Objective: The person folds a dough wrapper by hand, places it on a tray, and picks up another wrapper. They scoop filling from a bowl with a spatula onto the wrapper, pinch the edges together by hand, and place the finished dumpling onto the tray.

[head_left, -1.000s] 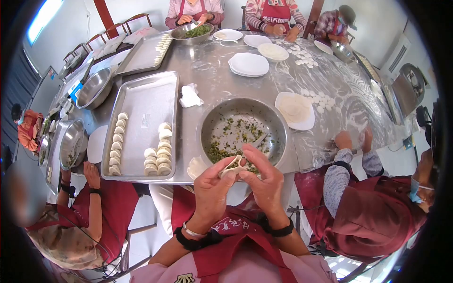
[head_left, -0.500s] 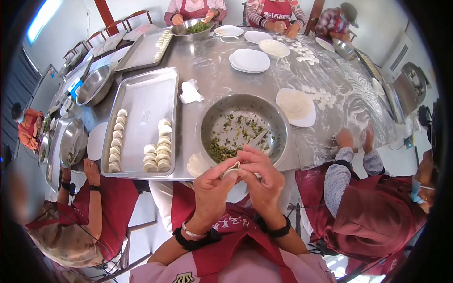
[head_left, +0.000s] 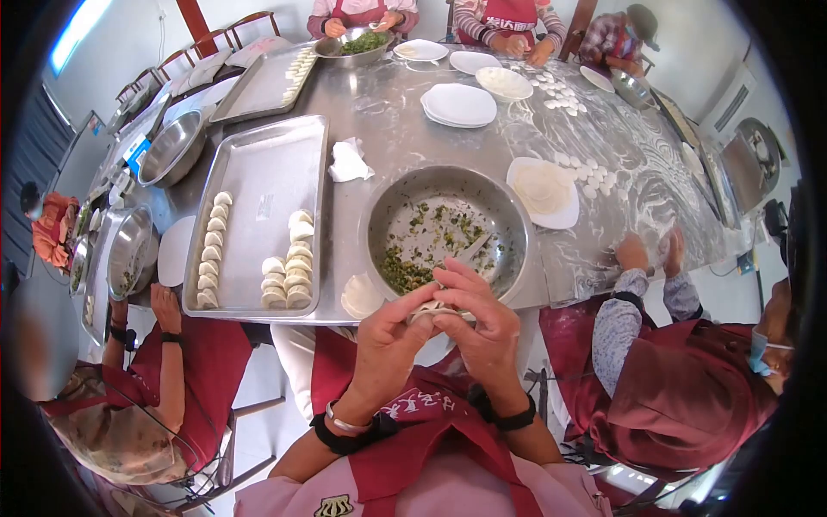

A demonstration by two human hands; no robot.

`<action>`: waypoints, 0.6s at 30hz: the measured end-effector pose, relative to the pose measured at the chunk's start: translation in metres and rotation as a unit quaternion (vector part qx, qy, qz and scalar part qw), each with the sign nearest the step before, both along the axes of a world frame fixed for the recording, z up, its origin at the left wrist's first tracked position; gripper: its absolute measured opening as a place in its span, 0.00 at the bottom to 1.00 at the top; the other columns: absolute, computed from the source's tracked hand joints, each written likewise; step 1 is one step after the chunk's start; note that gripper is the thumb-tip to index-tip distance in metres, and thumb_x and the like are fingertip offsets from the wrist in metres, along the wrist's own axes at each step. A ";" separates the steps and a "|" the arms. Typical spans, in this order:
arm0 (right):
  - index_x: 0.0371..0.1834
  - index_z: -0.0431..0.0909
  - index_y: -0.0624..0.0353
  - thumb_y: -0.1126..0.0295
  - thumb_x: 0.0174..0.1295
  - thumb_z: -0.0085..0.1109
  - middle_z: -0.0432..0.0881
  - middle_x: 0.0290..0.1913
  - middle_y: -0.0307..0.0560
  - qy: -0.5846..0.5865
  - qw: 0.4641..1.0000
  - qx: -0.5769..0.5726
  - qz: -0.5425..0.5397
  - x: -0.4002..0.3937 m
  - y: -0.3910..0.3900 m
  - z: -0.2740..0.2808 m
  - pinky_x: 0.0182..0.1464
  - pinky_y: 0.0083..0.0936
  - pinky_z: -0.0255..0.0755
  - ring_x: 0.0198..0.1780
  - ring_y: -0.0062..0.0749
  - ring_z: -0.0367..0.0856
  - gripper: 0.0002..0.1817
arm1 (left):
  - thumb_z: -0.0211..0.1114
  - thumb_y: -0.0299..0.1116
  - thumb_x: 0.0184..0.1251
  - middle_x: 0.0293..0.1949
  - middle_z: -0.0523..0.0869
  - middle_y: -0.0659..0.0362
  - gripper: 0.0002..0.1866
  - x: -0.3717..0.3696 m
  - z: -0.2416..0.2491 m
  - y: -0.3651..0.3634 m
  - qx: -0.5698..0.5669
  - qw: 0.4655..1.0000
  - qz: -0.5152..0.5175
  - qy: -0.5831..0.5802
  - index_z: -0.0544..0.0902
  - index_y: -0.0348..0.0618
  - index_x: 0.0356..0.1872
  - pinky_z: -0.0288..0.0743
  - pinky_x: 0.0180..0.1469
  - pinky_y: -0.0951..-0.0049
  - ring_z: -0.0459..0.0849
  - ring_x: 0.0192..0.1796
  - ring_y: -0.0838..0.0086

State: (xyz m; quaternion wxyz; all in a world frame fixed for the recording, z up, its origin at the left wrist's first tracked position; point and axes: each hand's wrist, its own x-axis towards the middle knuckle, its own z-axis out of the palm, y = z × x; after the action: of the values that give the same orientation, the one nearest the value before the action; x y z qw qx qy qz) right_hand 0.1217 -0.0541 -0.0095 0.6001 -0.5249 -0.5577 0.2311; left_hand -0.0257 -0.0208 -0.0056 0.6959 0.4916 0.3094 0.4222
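Between my hands, at the near rim of a large steel bowl, is a dumpling (head_left: 433, 310) with a pleated edge. My left hand (head_left: 388, 340) pinches its left side, and my right hand (head_left: 484, 332) pinches the right side. The steel bowl (head_left: 376, 185) holds chopped green filling (head_left: 413, 267) and a light spoon (head_left: 474, 248). Round wrappers (head_left: 360, 295) lie at the table edge, left of the bowl. A metal tray (head_left: 258, 172) on the left carries rows of folded dumplings (head_left: 297, 271).
White plates (head_left: 459, 105) stand beyond the bowl; another plate (head_left: 564, 215) with wrappers is to its right. A crumpled cloth (head_left: 349, 161) lies beside the tray. Small dough discs (head_left: 594, 177) dot the floured table. Co-workers sit left, right and across, one person's hands (head_left: 650, 252) at the right edge.
My fingers have pressed further along the dumpling's edge, which now looks more closed. The camera view has shifted slightly. Across the table, a co-worker's hands have moved a little over their bowl.
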 end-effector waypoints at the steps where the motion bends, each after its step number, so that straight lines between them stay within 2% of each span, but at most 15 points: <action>1: 0.46 0.87 0.60 0.76 0.57 0.70 0.86 0.57 0.52 0.000 1.000 0.009 0.005 0.000 0.001 -0.005 0.66 0.38 0.73 0.66 0.47 0.79 0.12 | 0.57 0.23 0.76 0.55 0.85 0.50 0.18 0.000 0.000 0.000 0.003 1.000 0.004 0.007 0.76 0.27 0.64 0.81 0.60 0.70 0.85 0.54 0.72; 5: 0.41 0.86 0.60 0.76 0.57 0.71 0.87 0.54 0.51 -0.065 0.997 0.046 0.001 0.000 0.003 -0.011 0.64 0.39 0.75 0.65 0.49 0.80 0.09 | 0.53 0.18 0.74 0.54 0.85 0.51 0.20 -0.004 0.007 0.006 0.044 0.995 -0.034 0.079 0.75 0.27 0.65 0.80 0.57 0.75 0.86 0.54 0.73; 8: 0.39 0.85 0.60 0.76 0.56 0.71 0.88 0.52 0.51 -0.098 0.993 0.059 0.001 0.001 0.003 -0.011 0.62 0.40 0.77 0.64 0.50 0.80 0.08 | 0.52 0.18 0.73 0.53 0.86 0.49 0.21 -0.008 0.004 0.015 0.102 0.980 -0.089 0.148 0.75 0.26 0.64 0.80 0.56 0.74 0.86 0.53 0.71; 11: 0.41 0.85 0.61 0.76 0.54 0.72 0.87 0.53 0.52 -0.141 0.988 0.064 -0.003 0.005 0.004 -0.013 0.61 0.41 0.77 0.64 0.51 0.80 0.11 | 0.53 0.19 0.72 0.52 0.86 0.47 0.21 -0.011 -0.005 0.021 0.117 0.976 -0.104 0.153 0.74 0.27 0.65 0.80 0.55 0.72 0.87 0.51 0.70; 14: 0.43 0.86 0.61 0.76 0.53 0.72 0.85 0.56 0.53 -0.152 0.987 0.049 -0.012 0.004 0.003 -0.002 0.62 0.41 0.76 0.65 0.52 0.79 0.13 | 0.53 0.19 0.72 0.54 0.85 0.46 0.23 -0.010 -0.002 0.021 0.096 0.984 -0.091 0.115 0.72 0.27 0.67 0.80 0.56 0.72 0.86 0.54 0.71; 17: 0.43 0.86 0.61 0.77 0.53 0.71 0.84 0.59 0.54 -0.144 0.989 0.020 0.003 0.003 0.001 0.006 0.65 0.40 0.74 0.66 0.51 0.78 0.13 | 0.54 0.19 0.73 0.58 0.83 0.46 0.25 -0.010 0.006 0.020 0.119 0.978 -0.092 0.146 0.69 0.27 0.70 0.78 0.60 0.72 0.83 0.59 0.70; 18: 0.43 0.87 0.61 0.77 0.54 0.71 0.83 0.60 0.54 -0.131 0.991 0.012 0.013 0.006 0.001 0.002 0.65 0.39 0.73 0.67 0.51 0.77 0.12 | 0.55 0.18 0.72 0.59 0.82 0.47 0.25 -0.009 0.009 0.019 0.090 0.985 -0.093 0.117 0.69 0.28 0.70 0.78 0.61 0.71 0.82 0.60 0.70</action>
State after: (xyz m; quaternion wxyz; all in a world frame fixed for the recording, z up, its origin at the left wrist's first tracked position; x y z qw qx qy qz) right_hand 0.1273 -0.0529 -0.0072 0.5249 -0.5364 -0.6409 0.1612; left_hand -0.0350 -0.0022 0.0038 0.6441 0.6251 0.3018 0.3215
